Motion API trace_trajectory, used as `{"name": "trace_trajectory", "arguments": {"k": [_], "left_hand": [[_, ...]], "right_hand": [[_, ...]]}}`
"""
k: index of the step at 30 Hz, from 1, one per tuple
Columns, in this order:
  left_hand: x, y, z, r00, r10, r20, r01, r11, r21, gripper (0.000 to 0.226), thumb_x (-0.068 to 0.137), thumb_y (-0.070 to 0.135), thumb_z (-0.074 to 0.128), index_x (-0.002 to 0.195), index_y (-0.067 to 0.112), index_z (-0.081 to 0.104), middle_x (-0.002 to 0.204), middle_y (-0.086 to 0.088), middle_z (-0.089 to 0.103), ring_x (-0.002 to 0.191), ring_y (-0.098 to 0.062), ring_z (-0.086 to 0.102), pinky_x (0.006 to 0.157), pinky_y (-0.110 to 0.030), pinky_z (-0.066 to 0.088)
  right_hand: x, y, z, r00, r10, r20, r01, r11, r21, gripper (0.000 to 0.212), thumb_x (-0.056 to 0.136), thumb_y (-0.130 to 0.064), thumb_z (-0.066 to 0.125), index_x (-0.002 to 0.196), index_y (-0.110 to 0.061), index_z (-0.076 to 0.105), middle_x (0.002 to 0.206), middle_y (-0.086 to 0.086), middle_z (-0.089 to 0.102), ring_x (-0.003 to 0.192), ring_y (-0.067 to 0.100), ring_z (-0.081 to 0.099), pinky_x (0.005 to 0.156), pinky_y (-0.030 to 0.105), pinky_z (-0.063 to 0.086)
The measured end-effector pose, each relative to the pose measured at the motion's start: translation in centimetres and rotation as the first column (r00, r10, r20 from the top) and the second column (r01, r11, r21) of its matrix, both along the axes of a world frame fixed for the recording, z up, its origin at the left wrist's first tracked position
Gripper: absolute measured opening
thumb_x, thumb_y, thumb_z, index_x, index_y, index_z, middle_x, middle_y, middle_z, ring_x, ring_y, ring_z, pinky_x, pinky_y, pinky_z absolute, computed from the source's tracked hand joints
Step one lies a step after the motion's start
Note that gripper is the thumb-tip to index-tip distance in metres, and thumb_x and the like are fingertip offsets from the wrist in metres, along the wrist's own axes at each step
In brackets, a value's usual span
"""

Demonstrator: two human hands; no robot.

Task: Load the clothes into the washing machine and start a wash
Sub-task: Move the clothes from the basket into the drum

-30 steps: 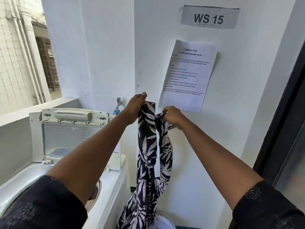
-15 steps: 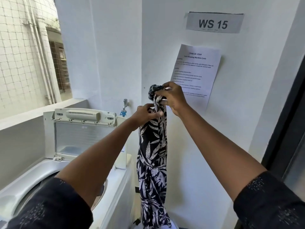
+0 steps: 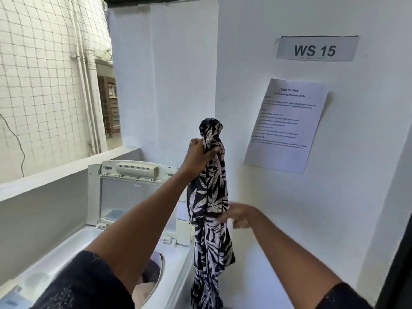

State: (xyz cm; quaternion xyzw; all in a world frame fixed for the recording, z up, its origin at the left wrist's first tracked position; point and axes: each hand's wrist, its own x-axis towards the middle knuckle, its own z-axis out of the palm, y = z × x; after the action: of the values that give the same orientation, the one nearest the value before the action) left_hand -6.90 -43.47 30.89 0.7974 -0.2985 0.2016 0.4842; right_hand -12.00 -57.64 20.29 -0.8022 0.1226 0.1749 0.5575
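A long black-and-white leaf-print garment (image 3: 208, 206) hangs in the air beside the wall, to the right of the washing machine. My left hand (image 3: 198, 155) grips it near its bunched top end. My right hand (image 3: 238, 214) is lower, blurred, fingers spread against the cloth's right side; whether it holds the cloth I cannot tell. The white top-loading washing machine (image 3: 178, 264) stands at the lower left with its lid (image 3: 124, 188) raised upright. Some clothes (image 3: 147, 279) lie in the drum opening, mostly hidden by my left arm.
A white wall is close ahead, with a printed instruction sheet (image 3: 287, 123) and a "WS 15" label (image 3: 316, 50). A white ledge (image 3: 64, 170) runs behind the machine, with a netted opening above it. A dark door frame (image 3: 401, 253) is at the right edge.
My right hand let go of the garment's top and dropped to its middle. My left hand took over the top end and holds it high. The view shifted left.
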Motion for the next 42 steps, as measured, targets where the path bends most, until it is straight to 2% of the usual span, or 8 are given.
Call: {"name": "trace_trajectory", "arguments": {"k": [8, 13, 18, 23, 26, 32, 36, 42], "left_hand": [[5.8, 11.9, -1.2, 0.927, 0.351, 0.129, -0.357, 0.934, 0.023, 0.037, 0.086, 0.008, 0.061, 0.120, 0.000, 0.052, 0.121, -0.020, 0.048, 0.112, -0.034, 0.045, 0.096, -0.038, 0.035], [10.3, 22.5, -7.1, 0.918, 0.385, 0.091, -0.387, 0.827, 0.407, 0.061, 0.082, 0.014, 0.067, 0.136, 0.014, 0.040, 0.125, -0.020, 0.054, 0.107, -0.037, 0.053, 0.090, -0.047, 0.043], [13.4, 28.7, -13.7, 0.904, 0.428, -0.008, -0.336, 0.721, 0.606, 0.065, 0.083, 0.003, 0.060, 0.142, 0.012, 0.033, 0.138, -0.015, 0.047, 0.122, -0.033, 0.045, 0.105, -0.042, 0.037], [15.3, 31.6, -18.9, 0.864, 0.452, -0.222, -0.183, 0.692, 0.698, 0.057, 0.088, 0.011, 0.053, 0.141, 0.010, 0.033, 0.135, -0.019, 0.050, 0.123, -0.033, 0.048, 0.101, -0.036, 0.038], [16.3, 32.9, -23.1, 0.834, 0.375, -0.404, 0.046, 0.683, 0.729, 0.051, 0.084, 0.027, 0.060, 0.132, 0.014, 0.048, 0.131, -0.011, 0.057, 0.116, -0.028, 0.056, 0.097, -0.033, 0.045], [15.2, 30.4, -27.8, 0.831, 0.312, -0.460, 0.294, 0.456, 0.840, 0.043, 0.087, 0.023, 0.057, 0.127, 0.008, 0.054, 0.130, -0.014, 0.057, 0.118, -0.028, 0.053, 0.092, -0.029, 0.041], [13.7, 25.0, -29.7, 0.840, 0.179, -0.511, 0.355, 0.531, 0.769, 0.042, 0.086, 0.029, 0.055, 0.121, 0.006, 0.056, 0.128, -0.014, 0.057, 0.118, -0.029, 0.052, 0.094, -0.031, 0.041], [9.6, 13.0, -31.9, 0.863, -0.136, -0.487, 0.483, 0.507, 0.714, 0.069, 0.080, 0.047, 0.065, 0.137, 0.017, 0.042, 0.143, -0.008, 0.041, 0.133, -0.029, 0.035, 0.111, -0.039, 0.031]], "right_hand": [[6.2, 9.8, -3.0, 0.987, -0.145, 0.069, 0.133, 0.980, 0.150, 0.052, 0.087, -0.008, 0.064, 0.132, 0.007, 0.043, 0.145, 0.023, 0.040, 0.135, 0.037, 0.036, 0.109, 0.052, 0.031], [11.6, 16.0, 0.4, 0.923, -0.269, 0.275, 0.175, 0.930, 0.322, 0.033, 0.089, 0.001, 0.050, 0.122, -0.002, 0.048, 0.102, 0.014, 0.061, 0.088, 0.028, 0.060, 0.069, 0.037, 0.053], [15.5, 23.9, 2.0, 0.921, -0.193, 0.337, 0.087, 0.948, 0.305, 0.055, 0.087, 0.003, 0.049, 0.140, -0.004, 0.036, 0.139, 0.021, 0.047, 0.112, 0.034, 0.058, 0.095, 0.052, 0.048], [17.6, 29.8, -1.9, 0.950, -0.054, 0.309, 0.043, 0.998, 0.043, 0.053, 0.087, -0.006, 0.058, 0.137, -0.003, 0.039, 0.130, 0.021, 0.053, 0.118, 0.035, 0.053, 0.095, 0.046, 0.045], [17.8, 31.4, -5.4, 0.972, 0.065, 0.224, -0.030, 0.988, -0.153, 0.029, 0.078, -0.005, 0.065, 0.104, -0.004, 0.052, 0.098, 0.015, 0.055, 0.093, 0.027, 0.054, 0.075, 0.035, 0.046], [16.1, 28.9, -11.9, 0.978, 0.200, 0.054, -0.149, 0.860, -0.488, 0.017, 0.079, -0.002, 0.066, 0.094, -0.003, 0.058, 0.083, 0.013, 0.054, 0.080, 0.021, 0.049, 0.053, 0.024, 0.034], [13.9, 23.3, -15.7, 0.993, 0.022, 0.114, 0.053, 0.790, -0.611, 0.025, 0.084, 0.002, 0.051, 0.106, 0.004, 0.065, 0.115, 0.020, 0.065, 0.106, 0.030, 0.060, 0.083, 0.030, 0.047], [7.2, 12.6, -20.8, 0.931, -0.344, 0.123, 0.339, 0.688, -0.642, 0.013, 0.086, -0.001, 0.044, 0.079, -0.008, 0.053, 0.116, 0.022, 0.060, 0.110, 0.032, 0.057, 0.082, 0.030, 0.044]]}}
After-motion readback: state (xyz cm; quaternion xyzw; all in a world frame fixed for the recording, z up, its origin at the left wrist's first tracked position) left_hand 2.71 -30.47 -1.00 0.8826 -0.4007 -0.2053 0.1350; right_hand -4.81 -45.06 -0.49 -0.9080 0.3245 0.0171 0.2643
